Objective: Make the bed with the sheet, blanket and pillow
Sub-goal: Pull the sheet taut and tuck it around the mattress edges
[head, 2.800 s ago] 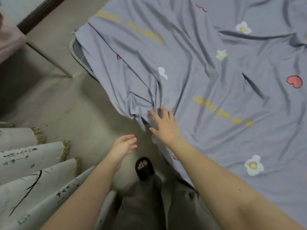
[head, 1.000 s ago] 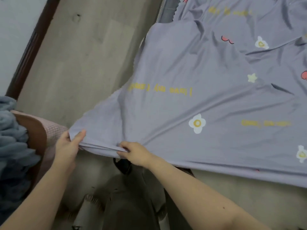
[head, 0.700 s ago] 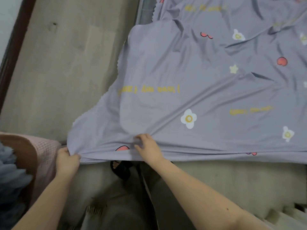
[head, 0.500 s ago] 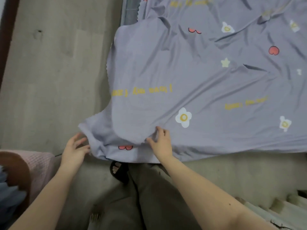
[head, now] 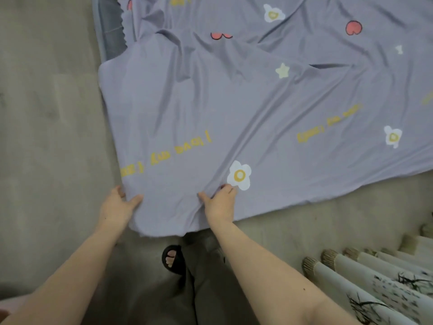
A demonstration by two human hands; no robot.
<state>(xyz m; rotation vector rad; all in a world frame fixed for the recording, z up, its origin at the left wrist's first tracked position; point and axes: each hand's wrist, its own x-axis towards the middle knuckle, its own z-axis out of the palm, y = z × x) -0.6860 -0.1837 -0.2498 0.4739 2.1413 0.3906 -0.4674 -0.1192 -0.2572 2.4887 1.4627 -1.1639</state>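
Observation:
A lilac sheet (head: 234,109) printed with white flowers, red hearts and yellow writing covers the bed and drapes over its near corner. My left hand (head: 117,206) grips the sheet's left edge at that corner, thumb on top of the fabric and fingers behind it. My right hand (head: 221,202) pinches a fold of the sheet just below a white flower print. A strip of grey mattress (head: 110,31) shows at the top left where the sheet does not reach. No blanket or pillow is in view.
Beige floor (head: 46,113) lies to the left and along the bed's near side. White curtains with ink drawings and fringed hems (head: 375,285) hang at the lower right. My foot in a black sandal (head: 172,259) stands just below the sheet's hanging corner.
The view has swung left to right, so the chair is gone and the curtains appear. Both hands have taken a fresh hold on the sheet corner, which now hangs flatter over the bed's corner.

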